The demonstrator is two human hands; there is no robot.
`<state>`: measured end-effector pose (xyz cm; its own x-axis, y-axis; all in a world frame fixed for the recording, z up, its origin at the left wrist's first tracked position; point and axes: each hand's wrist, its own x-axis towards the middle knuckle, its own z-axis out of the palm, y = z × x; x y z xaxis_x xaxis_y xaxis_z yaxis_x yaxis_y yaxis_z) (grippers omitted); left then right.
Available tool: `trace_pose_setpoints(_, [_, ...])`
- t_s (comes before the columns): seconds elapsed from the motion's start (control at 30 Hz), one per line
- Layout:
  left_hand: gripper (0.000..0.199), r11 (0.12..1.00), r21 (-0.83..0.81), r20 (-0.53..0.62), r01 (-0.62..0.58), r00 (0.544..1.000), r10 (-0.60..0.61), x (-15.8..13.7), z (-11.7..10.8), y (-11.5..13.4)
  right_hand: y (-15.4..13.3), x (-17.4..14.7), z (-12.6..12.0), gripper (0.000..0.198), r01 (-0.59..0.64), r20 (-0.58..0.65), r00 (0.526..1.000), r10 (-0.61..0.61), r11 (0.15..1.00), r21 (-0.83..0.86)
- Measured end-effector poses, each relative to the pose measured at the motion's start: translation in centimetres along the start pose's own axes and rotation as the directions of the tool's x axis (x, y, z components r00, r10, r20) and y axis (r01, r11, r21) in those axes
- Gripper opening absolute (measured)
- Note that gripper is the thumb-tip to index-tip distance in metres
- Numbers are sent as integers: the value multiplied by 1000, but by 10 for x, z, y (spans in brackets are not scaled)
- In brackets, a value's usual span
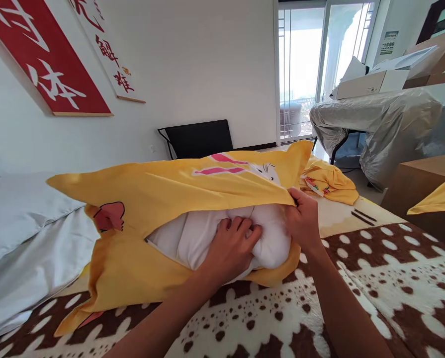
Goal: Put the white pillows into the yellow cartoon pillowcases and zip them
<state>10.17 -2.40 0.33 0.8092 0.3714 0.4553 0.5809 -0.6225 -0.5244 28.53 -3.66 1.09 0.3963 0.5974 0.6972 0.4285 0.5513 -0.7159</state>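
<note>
A yellow pillowcase (133, 278) with a rabbit print and a red patch lies on the bed, its long side gaping toward me. Through the opening shows a white pillow (196, 233), partly covered by the cloth. My left hand (232, 246) is on the pillow, fingers curled into its soft surface. At the right end of the opening, my right hand (305, 219) pinches the upper edge of the pillowcase between thumb and fingers, lifting it above the pillow.
Brown-and-white patterned blanket (278, 308) covers the bed. Beyond lie a crumpled yellow cloth (330, 181) and two dark sticks (363, 217). Silvery-white padding (58, 248) stands at left. A wooden box (419, 186) and a plastic-covered table (390, 112) with cartons (371, 84) are at right.
</note>
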Motion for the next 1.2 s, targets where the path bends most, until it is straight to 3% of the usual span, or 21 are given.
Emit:
trace_pose_setpoints(0.13, [22, 999, -31, 88, 14, 996, -12, 5, 11, -4, -15, -7, 1, 14, -11, 33, 999, 10, 1000, 29])
trace_pose_setpoints(0.3, [17, 986, -166, 200, 3, 979, 31, 10, 51, 9, -33, -14, -4, 15, -13, 42, 999, 7, 990, 142])
trace_pose_setpoints(0.4, [20, 981, -193, 226, 12, 974, 33, 14, 67, 18, -25, -9, -6, 14, -36, 25, 999, 32, 980, 197])
trace_pose_setpoints(0.5, [25, 962, -274, 220, -16, 972, 79, 15, 60, 11, -3, 2, -4, 14, -88, 18, 996, 87, 975, 202])
trace_pose_setpoints(0.57, [25, 876, -483, 210, -8, 970, 125, 7, 46, -3, 12, 8, -3, 14, -114, 20, 993, 112, 979, 169])
trace_pose_setpoints(0.63, [23, 690, -721, 210, 58, 968, 138, -9, 32, -21, 24, 13, -1, 13, -122, 35, 992, 118, 983, 140])
trace_pose_setpoints(0.7, [27, 548, -826, 234, 135, 966, 114, -32, 23, -37, 32, 14, 1, 12, -129, 48, 991, 124, 984, 123])
trace_pose_setpoints(0.77, [26, 579, -797, 258, 170, 963, 72, -54, 19, -46, 37, 14, 3, 11, -132, 56, 990, 127, 987, 94])
trace_pose_setpoints(0.87, [25, 765, -632, 221, 127, 975, 21, -73, 20, -46, 42, 11, 8, 8, -112, 87, 990, 113, 994, -13])
trace_pose_setpoints(0.93, [24, 842, -533, 177, 78, 984, 21, -72, 21, -41, 42, 9, 11, 12, -48, 112, 991, 68, 984, -173])
trace_pose_setpoints(1.03, [28, 871, -480, 157, 107, 987, -35, -56, 24, -42, 36, 3, 15, 24, 131, 160, 985, -68, 894, -429])
trace_pose_setpoints(1.1, [23, 856, -475, 164, 202, 977, -139, -44, 23, -51, 31, -2, 18, 28, 278, 316, 939, -137, 843, -460])
trace_pose_setpoints(1.2, [20, 831, -464, 173, 306, 952, -254, -26, 19, -68, 30, -10, 24, 31, 420, 594, 793, -134, 826, -375])
